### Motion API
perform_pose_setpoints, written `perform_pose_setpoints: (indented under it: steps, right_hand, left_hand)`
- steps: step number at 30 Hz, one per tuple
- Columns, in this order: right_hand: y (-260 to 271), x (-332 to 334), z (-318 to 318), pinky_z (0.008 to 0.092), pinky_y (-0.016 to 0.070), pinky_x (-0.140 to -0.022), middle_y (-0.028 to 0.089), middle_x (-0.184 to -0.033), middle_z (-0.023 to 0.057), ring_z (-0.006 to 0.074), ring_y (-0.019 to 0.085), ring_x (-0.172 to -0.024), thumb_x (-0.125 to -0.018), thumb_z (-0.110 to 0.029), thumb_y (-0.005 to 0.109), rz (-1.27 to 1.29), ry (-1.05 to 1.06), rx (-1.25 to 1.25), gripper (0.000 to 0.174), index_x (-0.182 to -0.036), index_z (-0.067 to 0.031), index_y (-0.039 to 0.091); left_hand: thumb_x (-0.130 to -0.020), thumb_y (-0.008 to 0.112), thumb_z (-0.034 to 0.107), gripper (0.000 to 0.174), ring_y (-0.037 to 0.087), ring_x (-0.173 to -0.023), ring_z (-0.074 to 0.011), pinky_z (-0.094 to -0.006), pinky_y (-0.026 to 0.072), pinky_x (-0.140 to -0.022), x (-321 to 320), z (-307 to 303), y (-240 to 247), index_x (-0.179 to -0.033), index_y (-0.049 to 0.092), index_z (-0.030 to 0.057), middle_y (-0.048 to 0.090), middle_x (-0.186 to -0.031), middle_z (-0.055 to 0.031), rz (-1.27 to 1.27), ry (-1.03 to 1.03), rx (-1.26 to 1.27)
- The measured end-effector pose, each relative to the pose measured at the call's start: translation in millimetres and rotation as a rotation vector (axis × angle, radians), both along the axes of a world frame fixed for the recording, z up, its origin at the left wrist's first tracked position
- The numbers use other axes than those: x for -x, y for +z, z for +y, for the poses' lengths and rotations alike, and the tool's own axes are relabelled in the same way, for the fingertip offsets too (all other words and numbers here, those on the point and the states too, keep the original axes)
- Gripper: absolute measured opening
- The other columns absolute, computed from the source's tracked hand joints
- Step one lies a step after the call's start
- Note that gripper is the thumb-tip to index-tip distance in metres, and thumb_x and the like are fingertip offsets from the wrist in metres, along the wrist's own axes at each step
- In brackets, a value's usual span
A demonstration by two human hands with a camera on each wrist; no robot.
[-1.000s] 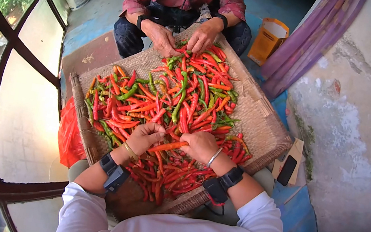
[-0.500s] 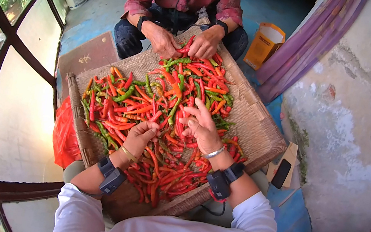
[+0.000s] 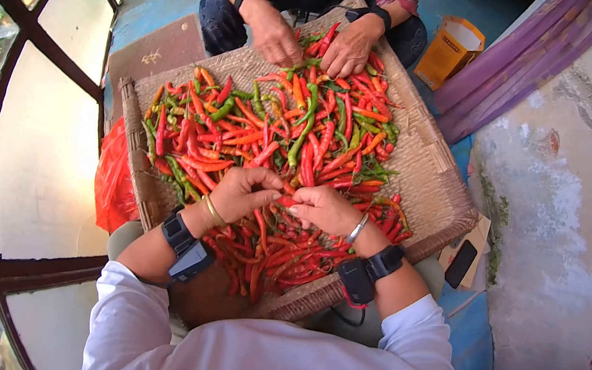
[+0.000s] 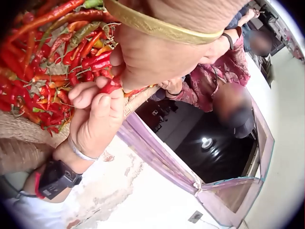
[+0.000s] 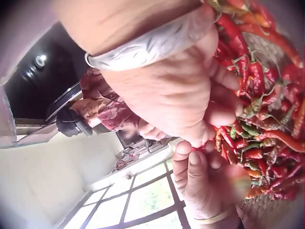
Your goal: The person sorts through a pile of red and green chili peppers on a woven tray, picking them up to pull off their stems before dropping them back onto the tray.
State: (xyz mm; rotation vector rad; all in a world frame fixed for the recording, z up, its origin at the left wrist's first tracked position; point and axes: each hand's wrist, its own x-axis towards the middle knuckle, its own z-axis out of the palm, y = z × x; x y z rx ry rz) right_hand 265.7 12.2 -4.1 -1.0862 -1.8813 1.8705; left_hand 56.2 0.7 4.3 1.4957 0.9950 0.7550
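Observation:
Over the near part of the woven tray (image 3: 424, 176), my two hands meet at a red chili pepper (image 4: 110, 87). My left hand (image 3: 240, 195) pinches one end between thumb and fingers. From the other side, my right hand (image 3: 334, 214) holds the pepper with bent fingers and the thumb, as the left wrist view shows. Most of this pepper is hidden by the fingers. Beneath and around both hands lies a pile of red, orange and green chili peppers (image 3: 242, 132), with a redder heap on the side toward me.
Across the tray, another person's hands (image 3: 347, 51) work among the peppers. A red plastic bag (image 3: 115, 177) hangs by the tray's left side, near the window. To the right are a phone (image 3: 461, 263), a yellow box (image 3: 450, 54) and a purple curtain (image 3: 505, 79).
An orange pepper was between my hands a second ago. My right hand then reached forward over the pile with spread fingers, and now it is back against my left at a red pepper.

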Motion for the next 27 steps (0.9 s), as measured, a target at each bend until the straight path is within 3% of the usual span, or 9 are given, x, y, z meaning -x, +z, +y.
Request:
perform_pose_setpoints:
  steps: [2,5,6,7,10,14,17,23,27]
  right_hand:
    - [9.8,-6.7,5.4,0.0246,0.0387,-0.046,0.053,-0.052,0.0008,0.0074,0.050,-0.049,-0.084,-0.021,0.051,-0.284,0.121,-0.002,0.022,-0.072,-0.0032,0.058]
    - [5.1,-12.4,11.3,0.0253,0.0391,-0.046,0.053,-0.052,0.0012,0.0080,0.050,-0.049,-0.084,-0.022,0.051,-0.537,0.224,-0.226,0.023,-0.074,-0.0034,0.058]
    - [4.2,-13.8,13.0,0.0243,0.0394,-0.047,0.053,-0.052,0.0010,0.0080,0.051,-0.052,-0.084,-0.022,0.051,-0.363,0.062,-0.116,0.021,-0.079,-0.0033,0.059]
    - [4.1,-14.3,14.5,0.0233,0.0396,-0.047,0.054,-0.053,0.0007,0.0080,0.053,-0.054,-0.084,-0.022,0.051,-0.188,-0.101,-0.007,0.021,-0.085,-0.0032,0.060]
    - [27.0,-7.2,13.4,0.0200,0.0430,-0.050,0.058,-0.074,0.0048,0.0073,0.054,-0.060,-0.085,-0.020,0.052,0.449,-0.776,0.174,0.033,-0.110,0.0005,0.051]
    - [4.3,-12.9,15.9,0.0205,0.0447,-0.052,0.058,-0.080,0.0061,0.0074,0.054,-0.060,-0.084,-0.018,0.052,0.303,-0.809,0.118,0.032,-0.110,0.0010,0.051]
    - [0.3,-10.0,11.1,0.0191,0.0441,-0.053,0.058,-0.077,0.0029,0.0069,0.054,-0.062,-0.086,-0.016,0.050,0.115,-0.470,0.155,0.029,-0.110,-0.0003,0.051]
    - [0.4,-5.0,8.9,0.0180,0.0416,-0.051,0.058,-0.075,0.0020,0.0054,0.053,-0.060,-0.085,-0.016,0.051,0.040,-0.391,0.099,0.029,-0.107,0.0015,0.052]
    - [4.0,-1.4,7.0,0.0161,0.0408,-0.050,0.058,-0.074,0.0019,0.0048,0.052,-0.059,-0.085,-0.015,0.050,0.013,-0.413,0.111,0.027,-0.108,0.0007,0.052]
  left_hand:
    - [-0.079,0.060,0.007,0.014,0.053,-0.067,-0.0070,-0.0220,0.0437,-0.060,7.8,7.1,0.6,-0.091,0.057,0.0001,0.058,-0.074,-0.0011,0.127,0.056,-0.148]
    - [-0.076,0.060,0.018,0.019,0.058,-0.068,-0.0225,-0.0321,0.0467,-0.060,26.2,21.0,13.5,-0.088,0.058,0.0031,0.060,-0.077,-0.0091,0.654,0.121,-0.442]
    - [-0.076,0.060,0.023,0.021,0.059,-0.071,-0.0281,-0.0368,0.0477,-0.062,31.1,23.9,13.6,-0.086,0.058,0.0039,0.060,-0.078,-0.0106,0.797,0.146,-0.475]
    - [-0.075,0.058,0.024,0.022,0.059,-0.075,-0.0263,-0.0371,0.0483,-0.063,34.4,25.2,13.4,-0.087,0.058,0.0053,0.059,-0.083,-0.0096,1.011,0.189,-0.512]
    - [-0.075,0.058,0.024,0.022,0.059,-0.077,-0.0256,-0.0363,0.0485,-0.065,47.1,34.9,-2.6,-0.087,0.058,0.0060,0.057,-0.086,-0.0088,1.192,0.200,-0.636]
    - [-0.076,0.058,0.029,0.025,0.059,-0.077,-0.0255,-0.0364,0.0483,-0.064,33.4,35.3,-12.4,-0.087,0.058,0.0062,0.057,-0.085,-0.0085,1.131,0.068,-0.523]
    - [-0.075,0.059,0.033,0.030,0.059,-0.078,-0.0251,-0.0365,0.0483,-0.062,16.2,33.1,-18.4,-0.087,0.057,0.0052,0.057,-0.083,-0.0094,1.163,0.036,-0.507]
    - [-0.073,0.060,0.032,0.029,0.060,-0.072,-0.0258,-0.0371,0.0485,-0.059,10.3,35.2,-33.6,-0.084,0.057,0.0049,0.058,-0.077,-0.0090,1.193,0.080,-0.528]
    - [-0.075,0.058,0.028,0.024,0.059,-0.068,-0.0275,-0.0385,0.0480,-0.056,0.1,22.4,-13.6,-0.082,0.056,0.0054,0.057,-0.072,-0.0105,0.985,0.048,-0.534]
